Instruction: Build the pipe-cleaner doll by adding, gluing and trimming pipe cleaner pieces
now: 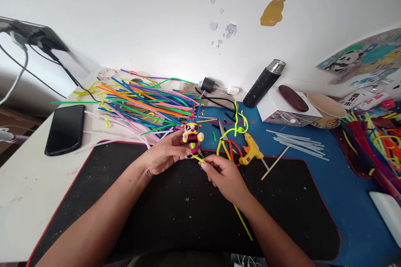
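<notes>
My left hand (163, 154) is closed around the base of a small, colourful pipe-cleaner figurine (192, 135), which stands upright over the black mat (175, 208). My right hand (224, 175) pinches a yellow pipe cleaner (242, 222) whose near end touches the figurine's base; the rest of it trails back under my wrist across the mat. A loose heap of coloured pipe cleaners (144, 104) lies just behind my left hand.
Scissors (227, 142) and a yellow glue gun (250, 150) lie right of the figurine, with glue sticks (296, 142) and a wooden stick (275, 162). A black phone (65, 129) rests at the left. A black flask (265, 83), a white box (288, 110) and more pipe cleaners (372, 137) stand at the right.
</notes>
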Demonstrator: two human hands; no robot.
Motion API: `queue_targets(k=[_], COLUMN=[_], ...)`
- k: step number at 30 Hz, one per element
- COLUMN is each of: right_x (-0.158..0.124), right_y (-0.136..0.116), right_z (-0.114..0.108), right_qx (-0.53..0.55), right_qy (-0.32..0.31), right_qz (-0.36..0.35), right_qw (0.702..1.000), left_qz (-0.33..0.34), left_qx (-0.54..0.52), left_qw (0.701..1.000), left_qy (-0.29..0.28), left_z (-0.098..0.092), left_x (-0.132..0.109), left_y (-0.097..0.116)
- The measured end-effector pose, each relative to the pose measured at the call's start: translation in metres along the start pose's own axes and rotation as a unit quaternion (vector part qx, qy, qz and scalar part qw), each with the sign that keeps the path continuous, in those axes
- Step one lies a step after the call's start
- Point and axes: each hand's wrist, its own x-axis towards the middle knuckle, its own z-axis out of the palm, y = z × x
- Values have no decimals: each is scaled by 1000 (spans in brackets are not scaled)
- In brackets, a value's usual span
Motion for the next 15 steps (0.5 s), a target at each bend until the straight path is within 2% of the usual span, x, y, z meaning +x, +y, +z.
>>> queue_targets(k=[4, 15], right_x=[0, 1], right_y=[-2, -1], right_z=[-2, -6], right_qx=[3, 5], right_qy=[0, 3], right_qz=[6, 14], right_qw=[1000, 1000], left_qz=[-14, -23], left_qx=[-3, 8], left_qw=[1000, 999], left_qy=[7, -23], left_z=[-2, 0], left_x=[0, -2], left_y=[-1, 0])
